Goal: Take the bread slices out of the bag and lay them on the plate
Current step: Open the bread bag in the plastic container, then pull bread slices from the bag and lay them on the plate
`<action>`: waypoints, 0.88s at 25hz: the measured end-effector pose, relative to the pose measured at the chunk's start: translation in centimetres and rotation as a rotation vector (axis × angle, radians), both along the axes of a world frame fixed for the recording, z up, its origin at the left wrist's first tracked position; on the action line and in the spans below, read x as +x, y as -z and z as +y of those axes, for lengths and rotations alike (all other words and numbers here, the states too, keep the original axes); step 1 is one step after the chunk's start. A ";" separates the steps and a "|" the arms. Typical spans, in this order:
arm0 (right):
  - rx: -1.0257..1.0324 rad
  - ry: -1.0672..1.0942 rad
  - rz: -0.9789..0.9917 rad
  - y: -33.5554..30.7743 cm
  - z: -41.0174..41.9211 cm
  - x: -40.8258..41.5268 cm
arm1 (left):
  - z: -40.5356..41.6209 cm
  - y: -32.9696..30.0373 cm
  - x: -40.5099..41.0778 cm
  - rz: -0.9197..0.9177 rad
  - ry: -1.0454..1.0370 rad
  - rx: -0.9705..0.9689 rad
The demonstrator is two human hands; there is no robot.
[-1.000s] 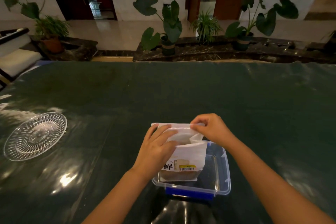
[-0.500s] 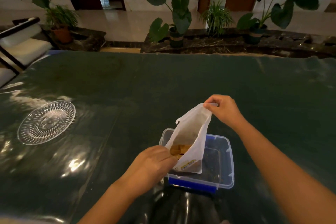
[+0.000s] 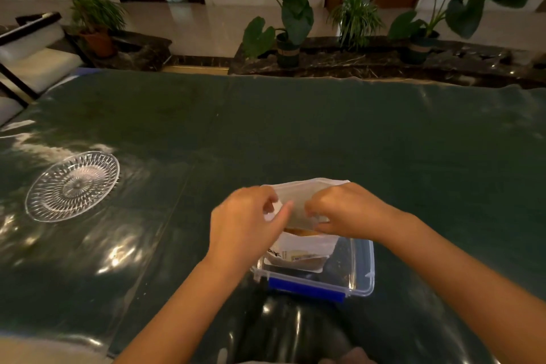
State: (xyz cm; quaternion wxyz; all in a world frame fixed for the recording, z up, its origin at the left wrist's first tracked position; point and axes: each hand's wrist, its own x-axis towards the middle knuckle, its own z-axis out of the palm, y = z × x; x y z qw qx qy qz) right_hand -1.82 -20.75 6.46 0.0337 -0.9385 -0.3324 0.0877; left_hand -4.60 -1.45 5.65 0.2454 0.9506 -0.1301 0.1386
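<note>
Down at the near edge, a clear plastic box (image 3: 362,278) with a blue clip sits on the dark green surface (image 3: 295,133), and the bread bag (image 3: 304,241) stands inside it. Both hands are on the bag's mouth: the left hand (image 3: 248,227) pinches the near-left lip between thumb and fingers, the right hand (image 3: 345,211) is curled closed on the right lip, and the white film stretches between them. So this looks like the opening step, the mouth being spread, nothing out yet. A sliver of golden bread (image 3: 301,232) peeks just under the pinched edge, deep in the bag; how many slices there are cannot be told. Next move, by my reading: one hand keeps the lip wide, the other dips in, takes a slice gently so it doesn't crush, and carries it well over to the left. Out there waits the cut-glass plate (image 3: 72,186), bare, far from the box. Hard to read: the bag's label is half covered by the left wrist, and the fingertips are tucked behind the film. Beyond the surface stand potted plants (image 3: 291,23) along a dim hall
</note>
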 end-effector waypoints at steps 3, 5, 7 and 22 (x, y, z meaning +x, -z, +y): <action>0.025 0.006 0.018 0.2 -0.4 -0.1 | -2.2 -0.2 2.4 0.146 -0.094 0.320; -0.004 0.017 0.011 0.4 -0.9 -0.1 | -3.0 0.1 3.2 0.206 -0.088 0.387; -0.031 0.058 0.016 0.6 -1.6 -0.1 | -2.5 0.6 3.2 0.226 -0.073 0.313; -0.027 0.219 0.396 0.8 3.9 1.2 | 1.3 2.1 0.5 0.381 -0.134 -0.188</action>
